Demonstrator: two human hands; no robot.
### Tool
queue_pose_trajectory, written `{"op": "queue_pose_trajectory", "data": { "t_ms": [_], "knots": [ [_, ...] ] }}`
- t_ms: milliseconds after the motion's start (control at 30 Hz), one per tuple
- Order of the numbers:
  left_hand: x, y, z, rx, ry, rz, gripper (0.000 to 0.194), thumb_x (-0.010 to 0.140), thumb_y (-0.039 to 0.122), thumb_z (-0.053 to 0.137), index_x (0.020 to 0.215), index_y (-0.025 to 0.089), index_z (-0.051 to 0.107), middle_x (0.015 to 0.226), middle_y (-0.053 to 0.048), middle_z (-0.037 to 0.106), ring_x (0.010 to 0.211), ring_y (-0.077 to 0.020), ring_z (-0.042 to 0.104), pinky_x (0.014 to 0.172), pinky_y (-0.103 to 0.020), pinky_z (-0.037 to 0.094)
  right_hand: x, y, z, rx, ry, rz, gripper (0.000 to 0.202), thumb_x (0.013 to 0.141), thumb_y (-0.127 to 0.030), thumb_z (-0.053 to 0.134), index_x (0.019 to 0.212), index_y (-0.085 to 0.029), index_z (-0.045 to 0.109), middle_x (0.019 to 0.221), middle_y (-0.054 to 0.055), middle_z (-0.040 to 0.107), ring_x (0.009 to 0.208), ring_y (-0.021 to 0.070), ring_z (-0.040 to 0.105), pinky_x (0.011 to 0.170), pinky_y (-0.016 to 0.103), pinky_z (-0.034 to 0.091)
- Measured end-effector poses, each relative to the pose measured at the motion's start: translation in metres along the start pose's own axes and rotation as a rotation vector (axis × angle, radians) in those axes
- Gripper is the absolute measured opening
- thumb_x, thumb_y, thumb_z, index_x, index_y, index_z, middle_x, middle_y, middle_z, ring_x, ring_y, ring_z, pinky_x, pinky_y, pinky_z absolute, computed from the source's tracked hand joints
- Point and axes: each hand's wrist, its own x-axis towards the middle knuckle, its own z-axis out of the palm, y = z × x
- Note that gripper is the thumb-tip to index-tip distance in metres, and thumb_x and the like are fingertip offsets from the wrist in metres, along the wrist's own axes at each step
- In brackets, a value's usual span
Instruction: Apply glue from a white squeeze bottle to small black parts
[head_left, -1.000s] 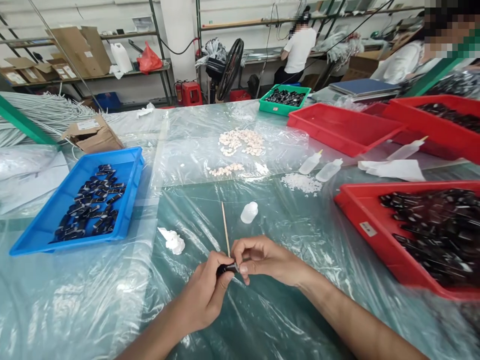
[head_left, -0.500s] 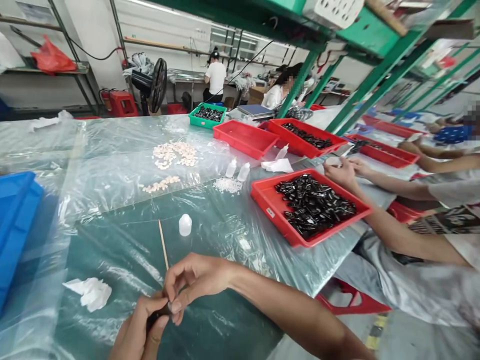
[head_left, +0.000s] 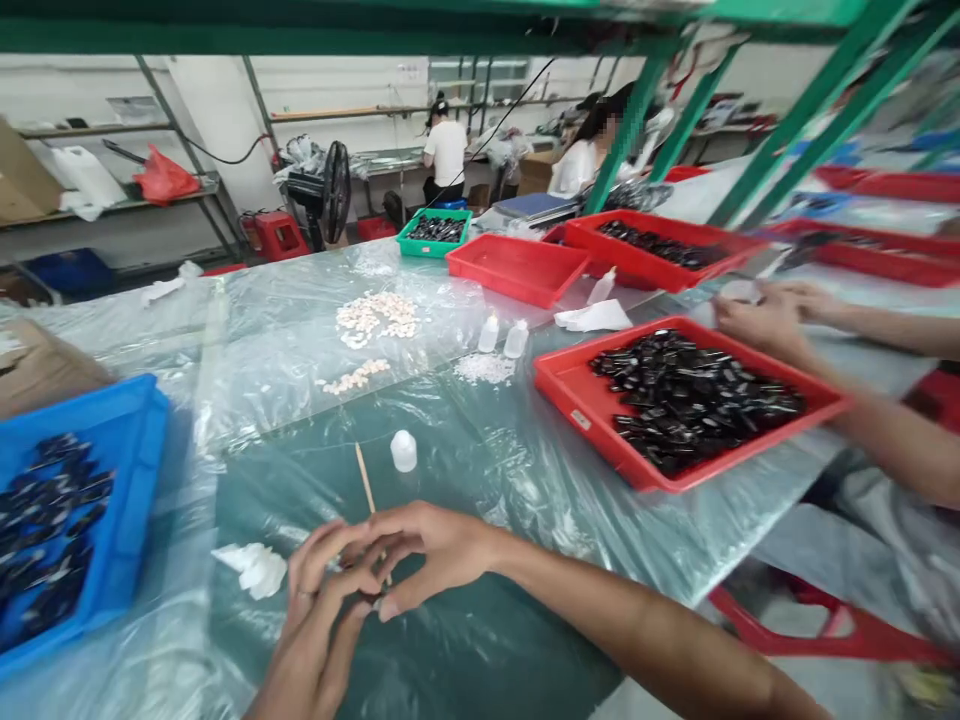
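Note:
My left hand (head_left: 319,610) and my right hand (head_left: 446,560) meet low over the green tabletop (head_left: 480,640), fingertips together. The left fingers are curled round a small black piece, seen in them a moment ago and now mostly hidden. My right thumb and fingers are bent in a pinch at the same spot; what they grip is too small and covered to make out. A thin wooden stick (head_left: 365,478) lies just beyond the hands, partly behind the fingers. Near it stands a small white translucent cap (head_left: 403,451). Crumpled white tissue (head_left: 259,570) lies left of my left hand.
A red tray (head_left: 585,440) of black pieces is at right, beside a co-worker's arms (head_left: 862,400). A blue tray (head_left: 142,480) stands at left. Farther back are beige bits (head_left: 375,315), white granules (head_left: 484,368), small bottles (head_left: 516,340) and a red tray (head_left: 517,285).
The view has swung left, so the blue tray shows its black pieces. My left fingers have risen and cover the black piece; both hands stay together.

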Motion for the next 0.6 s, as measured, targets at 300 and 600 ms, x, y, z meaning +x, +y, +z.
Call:
{"op": "queue_pose_trajectory", "data": {
  "t_ms": [300, 600],
  "knots": [
    [0.007, 0.036, -0.025, -0.177, -0.293, -0.013, 0.013, 0.096, 0.023, 0.052, 0.104, 0.030, 0.059, 0.141, -0.002, 0.043, 0.140, -0.0281, 0.030, 0.116, -0.048, 0.033, 0.008, 0.023, 0.000, -0.159, -0.040, -0.079, 0.046, 0.070, -0.019, 0.075, 0.114, -0.025, 0.063, 0.104, 0.004, 0.068, 0.096, 0.0206, 0.066, 0.087, 0.032, 0.055],
    [0.015, 0.058, -0.038, -0.349, -0.325, -0.069, 0.021, 0.096, 0.022, 0.053, 0.111, 0.036, 0.058, 0.143, -0.001, 0.042, 0.139, -0.0262, 0.035, 0.119, -0.044, 0.031, 0.001, 0.071, -0.008, -0.185, 0.023, -0.055, 0.068, 0.063, -0.019, 0.079, 0.121, -0.042, 0.054, 0.115, 0.007, 0.066, 0.104, 0.0283, 0.066, 0.087, 0.040, 0.057]
  ]
}}
